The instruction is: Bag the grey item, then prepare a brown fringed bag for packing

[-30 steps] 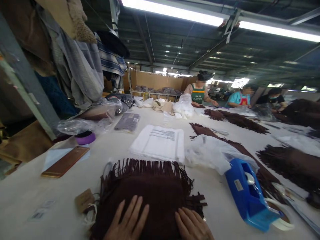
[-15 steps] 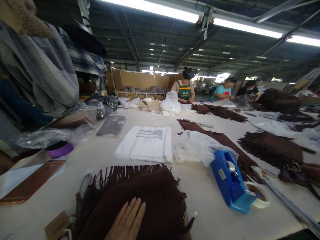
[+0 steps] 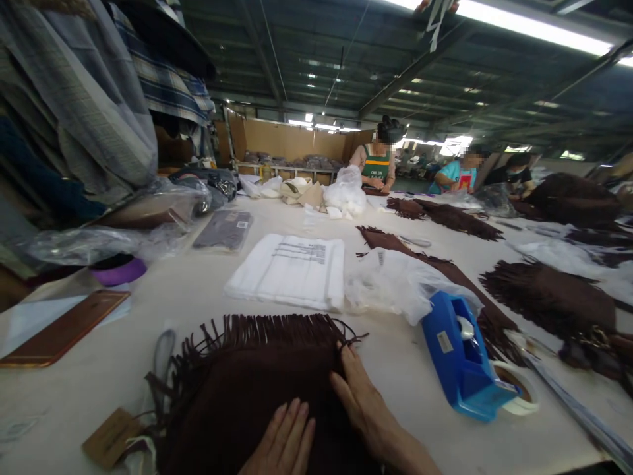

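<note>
A folded dark brown fringed garment (image 3: 257, 382) lies on the white table (image 3: 198, 297) right in front of me. My left hand (image 3: 281, 445) rests flat on its near part, fingers together. My right hand (image 3: 363, 402) lies along the garment's right edge, fingertips reaching the fringe at the far right corner. A brown cardboard tag (image 3: 111, 439) sits at the garment's near left. Neither hand grips anything.
A blue tape dispenser (image 3: 459, 359) stands to the right, a crumpled plastic bag (image 3: 395, 284) and a stack of white bags (image 3: 291, 270) beyond. Scissors (image 3: 163, 346) and a brown phone (image 3: 59, 333) lie left. More brown fringed pieces (image 3: 548, 297) cover the right. Other people (image 3: 378, 165) work at the far end.
My right hand, out of view half a second ago, is back on the garment's right edge near the fringe. The left hand has slid slightly nearer. The view shifted.
</note>
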`<state>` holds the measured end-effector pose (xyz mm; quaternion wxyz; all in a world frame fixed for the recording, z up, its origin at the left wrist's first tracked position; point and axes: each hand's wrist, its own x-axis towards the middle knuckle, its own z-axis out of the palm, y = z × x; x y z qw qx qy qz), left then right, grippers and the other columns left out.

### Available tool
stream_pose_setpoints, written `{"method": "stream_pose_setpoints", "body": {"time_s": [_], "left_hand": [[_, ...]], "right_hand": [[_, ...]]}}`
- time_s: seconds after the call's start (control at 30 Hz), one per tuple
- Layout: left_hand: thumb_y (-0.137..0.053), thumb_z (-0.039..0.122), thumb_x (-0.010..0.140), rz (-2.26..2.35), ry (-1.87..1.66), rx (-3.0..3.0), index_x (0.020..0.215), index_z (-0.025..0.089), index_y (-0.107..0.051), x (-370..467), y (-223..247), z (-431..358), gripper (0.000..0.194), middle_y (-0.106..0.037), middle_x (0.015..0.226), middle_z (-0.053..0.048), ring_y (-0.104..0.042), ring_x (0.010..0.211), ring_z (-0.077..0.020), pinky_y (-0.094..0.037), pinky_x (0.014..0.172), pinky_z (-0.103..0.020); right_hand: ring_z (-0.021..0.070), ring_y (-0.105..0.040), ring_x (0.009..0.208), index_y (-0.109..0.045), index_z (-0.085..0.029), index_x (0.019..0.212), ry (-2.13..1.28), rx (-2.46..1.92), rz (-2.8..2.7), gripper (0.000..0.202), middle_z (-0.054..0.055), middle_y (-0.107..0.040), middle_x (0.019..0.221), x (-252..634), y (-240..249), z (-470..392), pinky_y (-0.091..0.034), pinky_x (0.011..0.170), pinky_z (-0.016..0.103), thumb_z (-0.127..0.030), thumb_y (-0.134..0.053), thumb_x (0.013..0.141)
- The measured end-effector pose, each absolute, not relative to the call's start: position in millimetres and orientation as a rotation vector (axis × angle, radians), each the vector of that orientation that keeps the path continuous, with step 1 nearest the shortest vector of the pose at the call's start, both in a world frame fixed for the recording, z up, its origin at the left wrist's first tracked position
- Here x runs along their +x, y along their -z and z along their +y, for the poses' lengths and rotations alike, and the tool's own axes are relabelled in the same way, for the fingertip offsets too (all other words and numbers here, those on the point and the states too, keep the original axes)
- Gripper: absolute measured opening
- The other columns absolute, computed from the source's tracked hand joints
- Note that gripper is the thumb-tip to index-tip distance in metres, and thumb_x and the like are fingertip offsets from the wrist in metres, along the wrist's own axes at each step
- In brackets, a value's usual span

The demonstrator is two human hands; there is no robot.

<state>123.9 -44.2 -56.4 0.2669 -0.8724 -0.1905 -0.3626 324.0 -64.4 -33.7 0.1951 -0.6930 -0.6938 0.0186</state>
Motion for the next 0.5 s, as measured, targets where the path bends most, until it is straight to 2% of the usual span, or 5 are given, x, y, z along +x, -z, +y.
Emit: {"method": "stream_pose_setpoints", "body": {"time_s": [0.07,0.17,0.3,0.4,0.5], "left_hand": [[-0.028,0.009,0.085,-0.485,0.977,-2.356,0.093,0.015,-0.065,133.3,68.1,-47.3,0.038,-0.069,0.096,-0.006,-0.062,0.095,-0.0188,-0.033,0.104,-0.037],[-0.034,0.010,0.084,-0.451,0.914,-2.399,0.098,0.014,-0.063,140.0,81.7,-48.2,0.032,-0.068,0.101,-0.007,-0.061,0.099,-0.0196,-0.037,0.101,-0.036],[-0.029,0.003,0.082,-0.471,1.159,-2.290,0.082,0.014,-0.064,146.3,89.2,-43.8,0.036,-0.070,0.082,-0.004,-0.065,0.085,-0.0165,-0.040,0.100,-0.035],[-0.029,0.004,0.084,-0.416,1.147,-2.303,0.079,0.016,-0.065,153.9,95.0,-41.8,0.038,-0.070,0.077,-0.002,-0.066,0.081,-0.0150,-0.050,0.085,-0.028],[-0.030,0.010,0.089,-0.426,1.147,-2.272,0.082,0.016,-0.067,158.5,102.7,-40.7,0.038,-0.071,0.079,-0.001,-0.065,0.081,-0.0136,-0.053,0.074,-0.024]], "right_hand": [[0.0290,-0.035,0.129,-0.042,-0.007,0.133,-0.042,-2.005,-1.972,0.056,0.016,-0.041,0.138,311.0,36.4,-63.8,-0.038,0.101,0.045,-0.044,-0.034,0.092],[0.0312,-0.034,0.129,-0.046,-0.006,0.130,0.093,-2.053,-1.936,0.053,0.017,-0.040,0.137,289.9,46.6,-60.0,-0.033,0.104,0.049,-0.041,-0.035,0.092],[0.0299,-0.038,0.127,-0.049,-0.007,0.128,0.247,-2.054,-1.970,0.051,0.017,-0.042,0.136,283.5,58.9,-56.9,-0.038,0.101,0.047,-0.040,-0.032,0.092],[0.0317,-0.044,0.123,-0.051,-0.009,0.126,0.407,-2.025,-2.104,0.050,0.017,-0.045,0.134,294.3,65.1,-56.8,-0.042,0.096,0.048,-0.040,-0.033,0.091],[0.0348,-0.045,0.121,-0.056,-0.018,0.123,0.520,-1.877,-2.297,0.042,0.015,-0.048,0.133,307.5,75.2,-54.4,-0.045,0.091,0.050,-0.032,-0.038,0.088]]}}
